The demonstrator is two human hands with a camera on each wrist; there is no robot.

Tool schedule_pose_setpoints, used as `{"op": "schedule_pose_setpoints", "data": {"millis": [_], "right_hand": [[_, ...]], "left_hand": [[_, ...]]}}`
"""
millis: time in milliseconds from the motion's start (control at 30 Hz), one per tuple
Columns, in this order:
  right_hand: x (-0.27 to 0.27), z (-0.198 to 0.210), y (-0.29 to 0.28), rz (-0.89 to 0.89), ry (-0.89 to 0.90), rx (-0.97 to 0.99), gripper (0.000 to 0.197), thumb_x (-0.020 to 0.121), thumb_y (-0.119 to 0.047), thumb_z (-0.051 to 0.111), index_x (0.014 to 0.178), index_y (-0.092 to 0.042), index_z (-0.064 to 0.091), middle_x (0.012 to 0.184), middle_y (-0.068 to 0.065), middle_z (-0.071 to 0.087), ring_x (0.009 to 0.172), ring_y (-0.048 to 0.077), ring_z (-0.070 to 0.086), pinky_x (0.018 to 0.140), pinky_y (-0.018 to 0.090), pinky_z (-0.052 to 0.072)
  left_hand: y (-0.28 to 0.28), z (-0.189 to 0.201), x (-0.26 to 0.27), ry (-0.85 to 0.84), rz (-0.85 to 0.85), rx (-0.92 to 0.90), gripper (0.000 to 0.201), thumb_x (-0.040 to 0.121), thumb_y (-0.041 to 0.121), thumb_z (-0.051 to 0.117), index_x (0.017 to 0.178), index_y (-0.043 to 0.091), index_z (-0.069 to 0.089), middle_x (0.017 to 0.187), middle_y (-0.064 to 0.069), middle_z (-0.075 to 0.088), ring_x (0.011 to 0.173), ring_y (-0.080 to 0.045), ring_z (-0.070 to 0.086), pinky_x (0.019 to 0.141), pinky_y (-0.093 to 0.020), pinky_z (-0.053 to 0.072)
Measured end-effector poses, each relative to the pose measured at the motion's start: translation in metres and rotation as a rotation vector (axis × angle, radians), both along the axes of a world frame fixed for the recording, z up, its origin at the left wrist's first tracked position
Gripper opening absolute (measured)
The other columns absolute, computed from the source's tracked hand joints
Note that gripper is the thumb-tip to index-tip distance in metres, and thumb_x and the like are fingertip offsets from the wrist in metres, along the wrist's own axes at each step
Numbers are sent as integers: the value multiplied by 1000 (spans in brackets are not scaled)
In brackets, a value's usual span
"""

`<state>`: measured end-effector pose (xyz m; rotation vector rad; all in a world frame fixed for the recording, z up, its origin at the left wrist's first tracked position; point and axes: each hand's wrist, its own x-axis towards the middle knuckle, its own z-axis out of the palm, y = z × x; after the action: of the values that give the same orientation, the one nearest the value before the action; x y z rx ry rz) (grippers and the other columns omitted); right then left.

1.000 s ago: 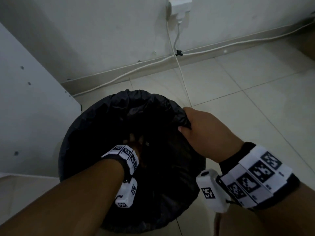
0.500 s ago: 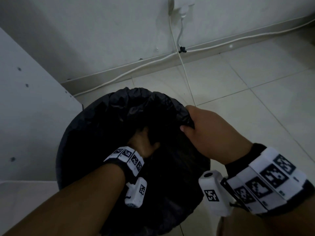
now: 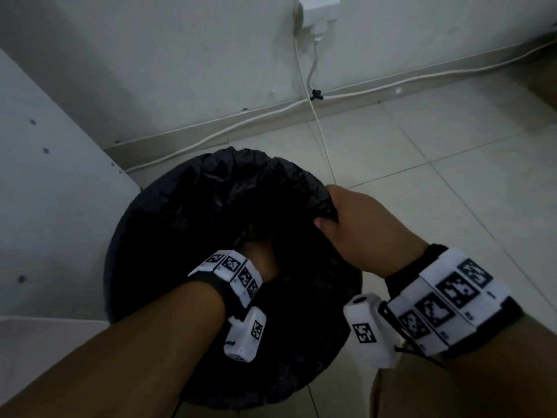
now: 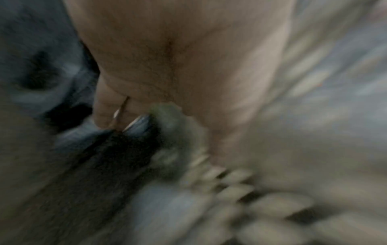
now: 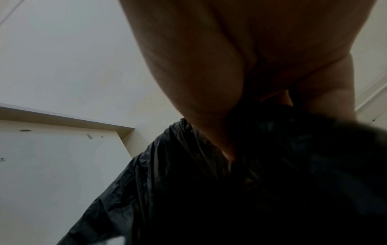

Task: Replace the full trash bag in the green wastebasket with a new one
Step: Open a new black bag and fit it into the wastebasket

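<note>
A black trash bag (image 3: 180, 212) lies draped over the wastebasket and hides it completely; no green shows. My right hand (image 3: 355, 224) grips the bag's rim on the right side, fingers curled over the bunched plastic. The right wrist view shows that same hand (image 5: 220, 116) from below, closed on the black bag (image 5: 188, 190). My left hand (image 3: 262, 257) reaches down inside the bag's mouth, its fingers lost in the dark. In the left wrist view the left hand (image 4: 178, 58) is blurred, with pale crumpled stuff (image 4: 173, 132) against it.
A white panel (image 3: 45, 206) stands close on the basket's left. Behind it is a wall with a socket and plug (image 3: 316, 13). A white cable (image 3: 322, 140) runs along the skirting and across the tiled floor (image 3: 437, 191) to the right.
My left hand has shifted a little to the right inside the bag and its fingers are now out of sight. The right hand keeps its grip on the rim.
</note>
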<state>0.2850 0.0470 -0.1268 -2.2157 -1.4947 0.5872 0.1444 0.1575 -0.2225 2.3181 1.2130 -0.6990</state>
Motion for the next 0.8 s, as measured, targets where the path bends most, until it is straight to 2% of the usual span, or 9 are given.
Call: {"op": "schedule_pose_setpoints", "data": {"millis": [100,233,300,367,433,500,633,733,800], "right_hand": [[2,3,0,-11,-12,-20,21,97,-24,53,111,-9,57,102,9,66,92,24,61,79,35,48],[4,6,2,-32,-16,-51,22,96,-23,55,114,-9,57,107,9,66,98,25,61,69,27,35],[5,7,3,-48,-5,-65,26,96,-22,56,118,-9,57,112,10,65,102,26,60,70,26,33],[5,9,3,-56,-1,-70,28,96,-22,56,121,-9,57,116,11,65,104,27,59,72,26,32],[5,10,3,-66,-6,-78,28,96,-22,55,121,-9,56,117,12,64,105,27,59,73,26,32],[3,9,5,-81,-3,-82,27,96,-24,56,119,-9,56,115,12,64,104,28,59,73,27,33],[-13,13,1,-176,-60,-33,55,87,-46,65,127,-14,47,123,14,55,113,33,52,86,39,44],[-54,33,-7,-203,-315,280,59,83,-52,65,126,-14,51,123,12,54,114,35,48,93,47,43],[-87,40,1,-27,-234,263,48,85,-52,59,119,-18,56,115,6,60,107,29,54,91,44,47]], "left_hand": [[-2,44,-16,-284,-46,-68,41,95,44,57,120,13,66,120,-10,68,109,-24,64,92,-28,49],[-18,111,-73,-649,21,2,26,90,50,61,86,26,70,80,12,71,75,1,65,76,-24,54],[-29,135,-111,-870,98,283,21,92,43,61,82,25,65,75,10,66,73,-3,62,69,-16,46],[-32,137,-149,-1002,215,606,23,93,41,61,92,17,61,84,1,59,79,-12,56,72,-21,41],[-29,117,-182,-939,403,705,44,93,44,59,118,7,55,106,-10,52,98,-26,53,84,-37,45],[-26,94,-201,-891,533,501,55,98,49,53,139,14,46,121,-8,54,109,-25,55,88,-38,47],[-35,74,-203,-961,400,282,32,107,35,36,136,34,49,122,17,62,111,6,57,87,-17,48],[-37,72,-200,-959,423,259,40,106,33,34,145,32,44,131,18,59,114,7,56,91,-16,47],[-38,70,-201,-941,447,261,43,105,36,34,147,33,41,132,16,60,112,3,58,88,-16,48]]}}
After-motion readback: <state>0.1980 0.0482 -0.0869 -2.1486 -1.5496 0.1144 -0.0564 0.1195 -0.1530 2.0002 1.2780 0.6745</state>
